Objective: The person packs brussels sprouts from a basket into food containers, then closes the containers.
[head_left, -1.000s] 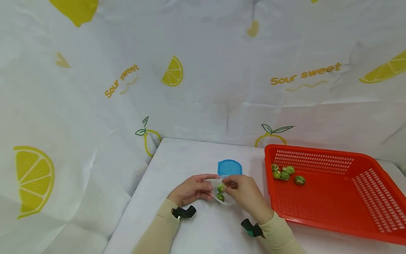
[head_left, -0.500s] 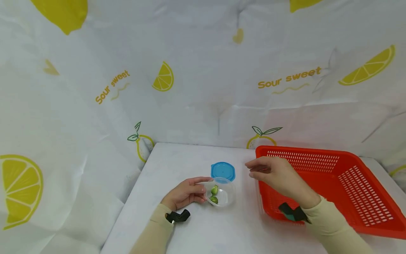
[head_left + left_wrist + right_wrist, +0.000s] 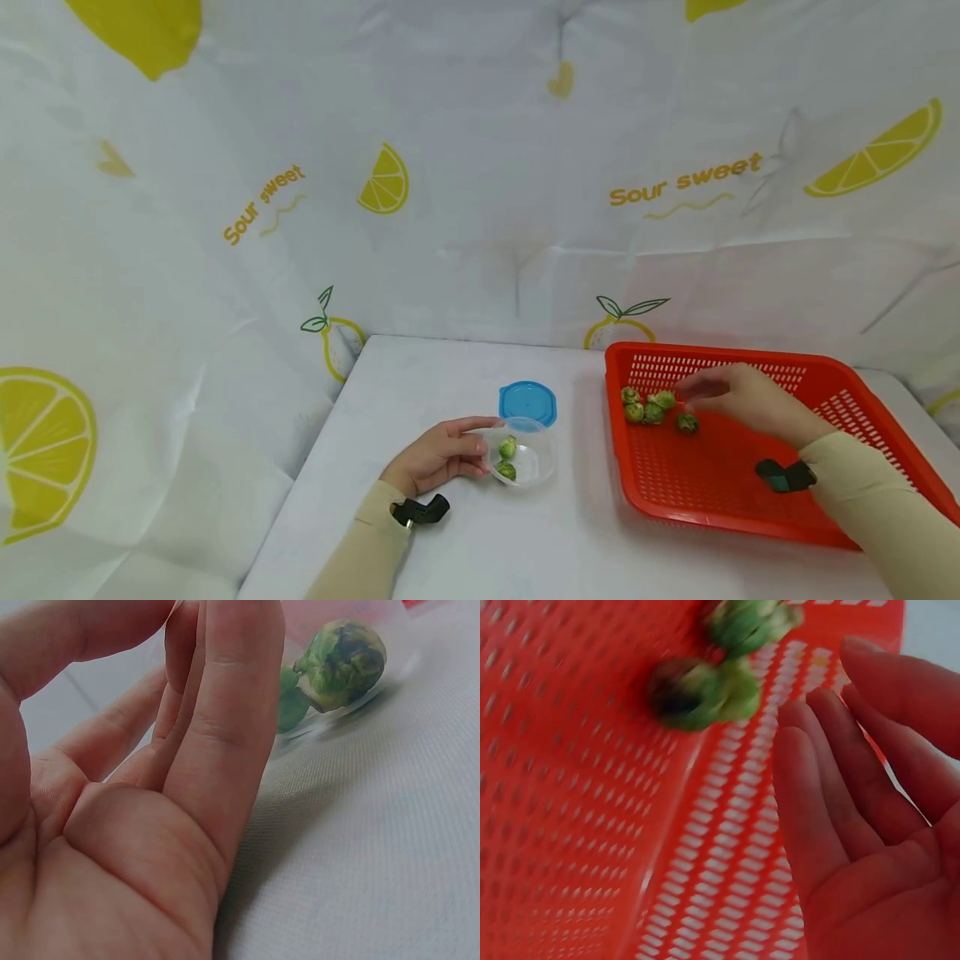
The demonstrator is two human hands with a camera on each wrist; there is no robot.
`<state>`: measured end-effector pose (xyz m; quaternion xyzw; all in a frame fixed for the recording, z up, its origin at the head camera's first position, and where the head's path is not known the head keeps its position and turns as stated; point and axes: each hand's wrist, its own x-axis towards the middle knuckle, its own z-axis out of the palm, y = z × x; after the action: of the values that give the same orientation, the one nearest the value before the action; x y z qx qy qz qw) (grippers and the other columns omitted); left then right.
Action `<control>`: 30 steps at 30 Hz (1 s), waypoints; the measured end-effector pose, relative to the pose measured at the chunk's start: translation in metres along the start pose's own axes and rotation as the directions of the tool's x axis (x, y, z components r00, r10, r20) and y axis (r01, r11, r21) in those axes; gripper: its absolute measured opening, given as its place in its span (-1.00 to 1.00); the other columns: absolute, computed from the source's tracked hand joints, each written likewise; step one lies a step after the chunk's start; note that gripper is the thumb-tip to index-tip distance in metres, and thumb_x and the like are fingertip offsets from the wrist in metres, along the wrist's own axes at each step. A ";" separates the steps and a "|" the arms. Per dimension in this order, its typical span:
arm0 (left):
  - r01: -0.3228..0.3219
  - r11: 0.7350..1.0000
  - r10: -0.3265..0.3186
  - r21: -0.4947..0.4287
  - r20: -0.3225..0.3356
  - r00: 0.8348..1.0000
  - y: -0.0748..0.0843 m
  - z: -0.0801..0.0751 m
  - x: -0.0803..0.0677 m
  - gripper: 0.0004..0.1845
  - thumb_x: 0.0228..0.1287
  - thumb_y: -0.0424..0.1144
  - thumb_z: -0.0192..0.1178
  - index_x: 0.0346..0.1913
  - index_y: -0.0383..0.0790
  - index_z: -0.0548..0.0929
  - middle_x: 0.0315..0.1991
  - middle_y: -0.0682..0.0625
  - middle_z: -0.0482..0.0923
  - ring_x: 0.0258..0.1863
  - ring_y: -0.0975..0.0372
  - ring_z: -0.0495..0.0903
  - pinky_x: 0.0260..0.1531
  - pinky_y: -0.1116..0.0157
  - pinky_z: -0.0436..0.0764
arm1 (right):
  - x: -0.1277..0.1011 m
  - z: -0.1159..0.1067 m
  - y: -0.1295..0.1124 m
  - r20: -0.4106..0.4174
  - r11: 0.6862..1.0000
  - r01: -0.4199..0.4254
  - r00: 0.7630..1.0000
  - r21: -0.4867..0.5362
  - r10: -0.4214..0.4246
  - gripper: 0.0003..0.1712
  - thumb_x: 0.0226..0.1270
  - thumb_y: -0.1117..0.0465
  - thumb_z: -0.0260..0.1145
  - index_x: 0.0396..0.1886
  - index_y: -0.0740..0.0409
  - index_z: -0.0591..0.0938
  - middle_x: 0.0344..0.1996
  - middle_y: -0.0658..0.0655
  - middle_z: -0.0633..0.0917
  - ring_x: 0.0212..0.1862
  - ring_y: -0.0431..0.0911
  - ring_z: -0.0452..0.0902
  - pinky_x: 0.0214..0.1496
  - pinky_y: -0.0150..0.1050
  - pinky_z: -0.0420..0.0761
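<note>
My left hand grips the left rim of a small clear plastic container, thumb over the edge. Two Brussels sprouts sit in its left side; the left wrist view shows one Brussels sprout through the clear wall, past the fingers. Over the red basket hovers my right hand, holding nothing, its fingers slightly bent and thumb apart. Just left of its fingertips lie several Brussels sprouts, clustered in the basket's left corner. In the right wrist view, blurred Brussels sprouts appear ahead of the fingers.
A blue lid lies flat on the white table just behind the container. The basket's raised perforated walls take up the table's right side. A lemon-print cloth hangs behind and along the left.
My right hand has left the container, letting go of a Brussels sprout there, and moved right over the basket. The left hand keeps its grip on the container.
</note>
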<state>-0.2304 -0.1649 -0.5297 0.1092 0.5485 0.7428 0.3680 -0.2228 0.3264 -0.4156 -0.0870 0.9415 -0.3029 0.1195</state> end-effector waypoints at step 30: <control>-0.014 1.000 0.014 0.002 0.024 1.000 -0.002 -0.001 0.001 -0.42 0.60 -0.38 0.19 0.61 -0.19 0.43 -0.26 -0.02 0.75 -0.25 0.25 0.81 -0.07 0.33 0.83 | 0.012 0.006 0.043 0.180 0.994 -0.083 0.981 0.066 0.070 -0.49 0.43 0.11 0.52 0.28 0.22 0.75 0.17 0.23 0.79 0.17 0.05 0.66 0.29 0.32 0.66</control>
<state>-0.2310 -0.1651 -0.5318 0.1223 0.5439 0.7436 0.3692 -0.2365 0.3552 -0.4479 -0.0730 0.9179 -0.3236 0.2176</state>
